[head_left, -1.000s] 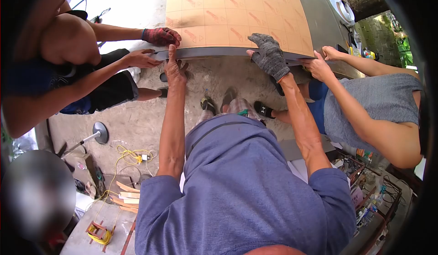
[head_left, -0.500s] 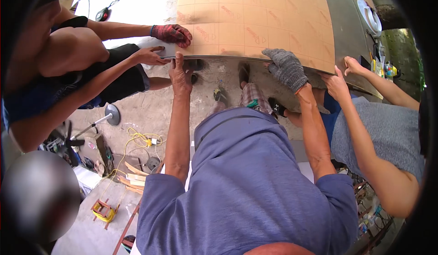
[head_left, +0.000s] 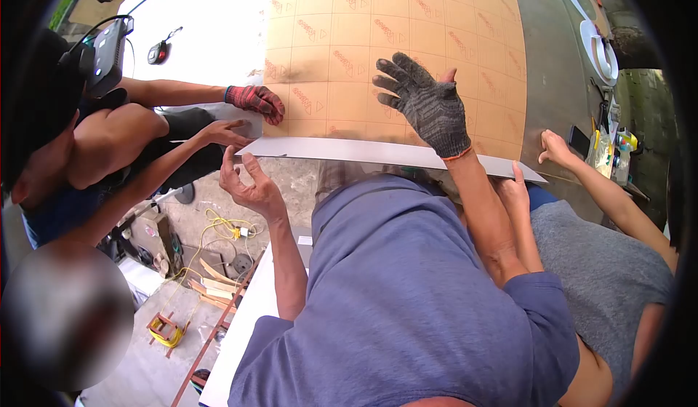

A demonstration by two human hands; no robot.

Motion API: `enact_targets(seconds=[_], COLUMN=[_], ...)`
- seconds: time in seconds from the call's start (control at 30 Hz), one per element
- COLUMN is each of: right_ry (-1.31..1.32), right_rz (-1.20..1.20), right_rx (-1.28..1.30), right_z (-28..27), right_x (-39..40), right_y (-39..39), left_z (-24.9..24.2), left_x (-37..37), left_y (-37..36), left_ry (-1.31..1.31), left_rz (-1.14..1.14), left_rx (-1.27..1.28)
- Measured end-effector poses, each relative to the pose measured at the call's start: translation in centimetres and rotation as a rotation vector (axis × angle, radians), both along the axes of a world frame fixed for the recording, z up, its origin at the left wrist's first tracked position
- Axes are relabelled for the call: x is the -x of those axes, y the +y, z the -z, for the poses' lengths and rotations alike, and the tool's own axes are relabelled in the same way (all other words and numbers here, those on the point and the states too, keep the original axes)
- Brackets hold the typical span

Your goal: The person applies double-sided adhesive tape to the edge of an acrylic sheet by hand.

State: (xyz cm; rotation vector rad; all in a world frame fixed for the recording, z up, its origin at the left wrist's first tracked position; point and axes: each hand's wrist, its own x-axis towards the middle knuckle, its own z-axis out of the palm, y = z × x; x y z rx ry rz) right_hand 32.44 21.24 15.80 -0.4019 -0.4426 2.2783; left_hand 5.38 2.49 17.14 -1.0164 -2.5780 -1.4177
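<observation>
A large sheet with printed brown film [head_left: 349,65] lies before me. Along its near edge runs a long pale strip [head_left: 349,149], set at an angle to it. My left hand [head_left: 254,189], bare, is at the strip's left end with thumb and fingers apart. Over the sheet, my right hand [head_left: 425,105] in a grey knit glove is spread wide, its wrist crossing above the strip. A co-worker's red-gloved hand [head_left: 258,104] rests on the sheet at left, with their bare hand [head_left: 227,133] near the strip's corner. Another person's hand [head_left: 515,189] supports the strip's right end.
The right-hand person's other hand [head_left: 556,147] rests on the grey tabletop [head_left: 542,65] by a dark phone [head_left: 579,141]. A tape measure [head_left: 158,52] lies on the white surface at left. Below are a yellow cable [head_left: 218,221] and wood offcuts [head_left: 214,287].
The pale strip has come into view along the sheet's near edge. My right hand has let go of the edge and spread over the sheet. My left hand has moved left and lower, its fingers opening.
</observation>
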Motion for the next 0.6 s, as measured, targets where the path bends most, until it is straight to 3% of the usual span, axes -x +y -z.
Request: enact_targets(seconds=[0.13,0.3,0.37,0.43,0.5,0.6], right_ry=[0.264,0.225,0.182,0.14,0.092,-0.015], right_rz=[-0.025,0.061,0.131,0.197,0.199,0.233], right_rx=[0.129,0.176,0.205,0.224,0.229,0.241], right_z=[-1.3,-2.3,-2.8,-3.5,-3.0,-2.7], right_x=[1.7,3.6,4.6,5.0,5.5,6.7], right_y=[1.7,0.7,0.6,0.4,0.4,-0.2], left_z=[-3.8,0.6,-0.6,0.5,1.0,2.8], left_x=[-3.1,-6.5,-7.9,-7.5,-7.0,-6.7], left_y=[7.6,16.1,17.0,17.6,18.0,18.4], left_ry=[-0.26,-0.825,-0.623,-0.718,-0.612,-0.246], left_rz=[0.502,0.81,0.734,0.719,0.659,0.657], left_rx=[-0.074,-0.047,-0.027,-0.022,0.096,0.082])
